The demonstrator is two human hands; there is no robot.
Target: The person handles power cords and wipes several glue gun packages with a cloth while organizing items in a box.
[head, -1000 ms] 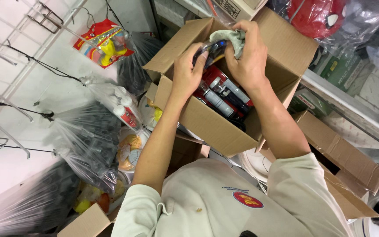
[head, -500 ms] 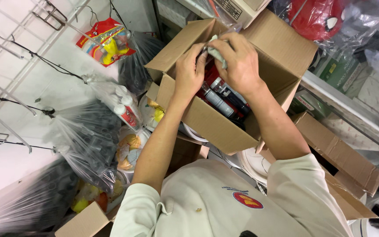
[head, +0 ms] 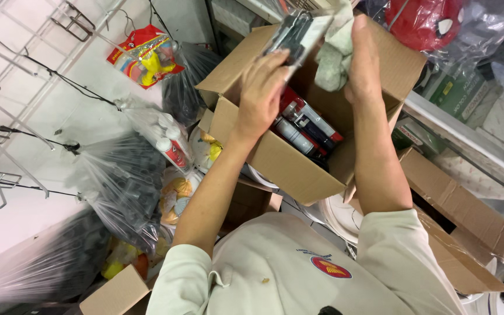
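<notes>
A dark packaged item (head: 291,36) in clear wrap is held up above the open cardboard box (head: 275,157), clasped in the left hand (head: 262,93), whose arm reaches forward with fingers curled round the pack's lower edge. Just beside it, the right hand (head: 361,55) is raised upright, pressing a pale green cloth (head: 332,58) against the pack. More red and dark packs (head: 305,125) lie inside the box.

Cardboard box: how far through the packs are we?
Done: nothing clearly set aside in view. In hand: left hand holds one dark packaged item above the open cardboard box, while the right hand presses a pale green cloth beside it. Left: several red and black packs sit in the box; how many is hidden.
</notes>
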